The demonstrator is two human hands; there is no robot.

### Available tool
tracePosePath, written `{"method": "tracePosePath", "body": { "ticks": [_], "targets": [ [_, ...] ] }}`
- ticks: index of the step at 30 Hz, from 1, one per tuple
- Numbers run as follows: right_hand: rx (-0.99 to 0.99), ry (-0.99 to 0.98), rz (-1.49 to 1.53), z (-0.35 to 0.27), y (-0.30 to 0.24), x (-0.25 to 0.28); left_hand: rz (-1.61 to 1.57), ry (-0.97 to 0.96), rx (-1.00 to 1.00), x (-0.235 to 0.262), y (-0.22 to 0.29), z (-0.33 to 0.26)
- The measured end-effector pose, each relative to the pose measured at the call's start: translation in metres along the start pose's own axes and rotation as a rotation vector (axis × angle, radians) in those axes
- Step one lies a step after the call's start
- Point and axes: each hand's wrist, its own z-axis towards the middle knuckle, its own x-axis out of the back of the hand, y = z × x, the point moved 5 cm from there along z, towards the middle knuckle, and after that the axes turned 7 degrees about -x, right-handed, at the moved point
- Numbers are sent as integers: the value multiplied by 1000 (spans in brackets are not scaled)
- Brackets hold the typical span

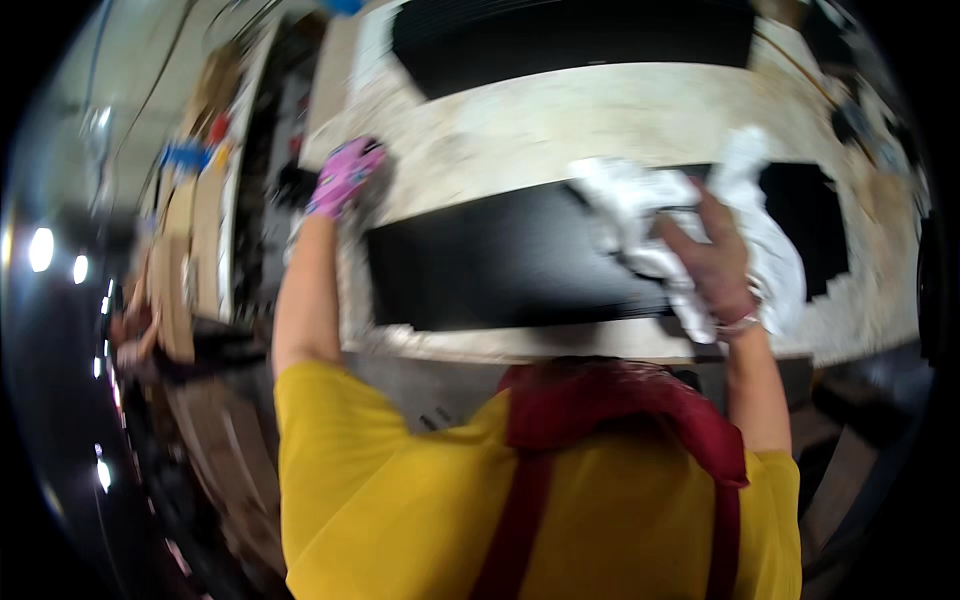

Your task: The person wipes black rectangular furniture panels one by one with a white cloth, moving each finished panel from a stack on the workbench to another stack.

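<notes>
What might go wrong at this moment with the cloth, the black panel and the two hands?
The black panel lies near the worktable's front edge; wiping pressure may push it off. The left hand touches only its far corner, so it may pivot. The white cloth in the right hand is bunched and could snag.

Left hand point(345, 177) in a pink glove with a darker purple print. Right hand point(712, 265) bare, on a white cloth point(640, 200), plain, no pattern. Panel point(500, 265) flat black, uniform. Second black panel point(570, 35) at the far edge, same plain black. Table point(560, 125) off-white to cream, mottled with grey-brown stains; black patch at its right end. Shirt point(400, 500) bright yellow, plain. Dark red straps and red fabric bunched over it. Blue and red blurs on the shelf point(200, 160) at left.
</notes>
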Motion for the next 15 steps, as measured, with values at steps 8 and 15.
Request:
{"method": "tracePosePath", "body": {
  "ticks": [8, 15],
  "targets": [
    [19, -27, 268, 15, 28, -12, -758, 300, 260, 15, 28, -132],
    [-30, -49, 445, 20, 36, -17, -1062, 369, 277, -18, 29, -187]
  ]
}}
